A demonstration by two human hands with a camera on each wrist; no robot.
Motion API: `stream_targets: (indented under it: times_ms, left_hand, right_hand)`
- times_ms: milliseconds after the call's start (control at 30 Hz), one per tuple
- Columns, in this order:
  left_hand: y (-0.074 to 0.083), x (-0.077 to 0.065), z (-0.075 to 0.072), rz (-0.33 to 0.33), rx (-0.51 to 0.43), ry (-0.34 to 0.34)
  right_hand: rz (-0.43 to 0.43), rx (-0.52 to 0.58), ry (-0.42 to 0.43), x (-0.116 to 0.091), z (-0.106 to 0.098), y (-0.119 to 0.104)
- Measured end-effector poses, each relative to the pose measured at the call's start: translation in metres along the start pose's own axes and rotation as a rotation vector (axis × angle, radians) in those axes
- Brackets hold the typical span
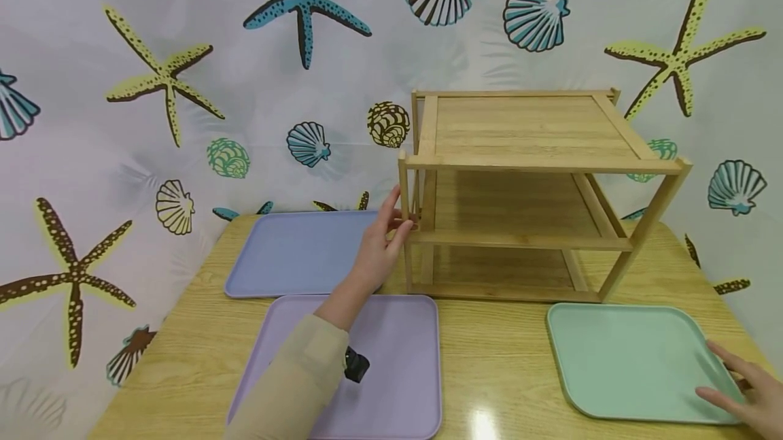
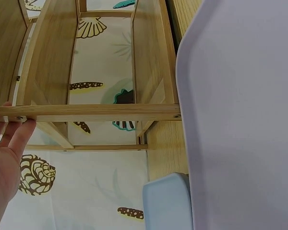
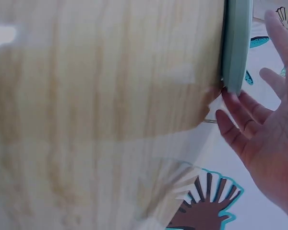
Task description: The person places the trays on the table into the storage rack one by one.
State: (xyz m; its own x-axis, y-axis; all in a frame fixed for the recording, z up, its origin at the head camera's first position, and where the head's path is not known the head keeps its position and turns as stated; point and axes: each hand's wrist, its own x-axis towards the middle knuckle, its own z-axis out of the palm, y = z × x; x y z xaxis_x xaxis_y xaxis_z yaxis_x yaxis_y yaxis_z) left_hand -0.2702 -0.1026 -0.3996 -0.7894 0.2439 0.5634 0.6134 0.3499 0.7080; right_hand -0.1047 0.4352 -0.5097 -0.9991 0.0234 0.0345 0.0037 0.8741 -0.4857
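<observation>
From the head view's centre, the wooden rack [image 1: 532, 128] stands at three o'clock, its front-left post [image 1: 404, 185] pinched by the left hand [image 1: 378, 244]; at four, the right hand [image 1: 751, 389], fingers spread, touches the green tray [image 1: 636, 362], its load hard to judge. Steady, level support seems wise.
</observation>
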Motion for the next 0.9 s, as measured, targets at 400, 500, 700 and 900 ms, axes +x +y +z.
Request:
stream_targets:
  times_ms: [400, 500, 700, 900]
  left_hand:
    - [0.002, 0.005, -0.001, 0.000, -0.013, 0.001]
    - [0.003, 0.006, -0.002, 0.000, -0.001, 0.003]
    - [0.003, 0.007, -0.003, 0.004, 0.009, 0.008]
    - [0.002, 0.008, -0.003, 0.003, 0.000, 0.010]
  right_hand:
    - [-0.016, 0.189, 0.069, 0.004, 0.004, 0.019]
    - [-0.005, 0.162, 0.039, 0.007, 0.000, 0.017]
    - [0.002, 0.192, -0.040, 0.012, -0.008, 0.009]
    - [0.035, 0.238, -0.120, 0.014, -0.016, 0.008]
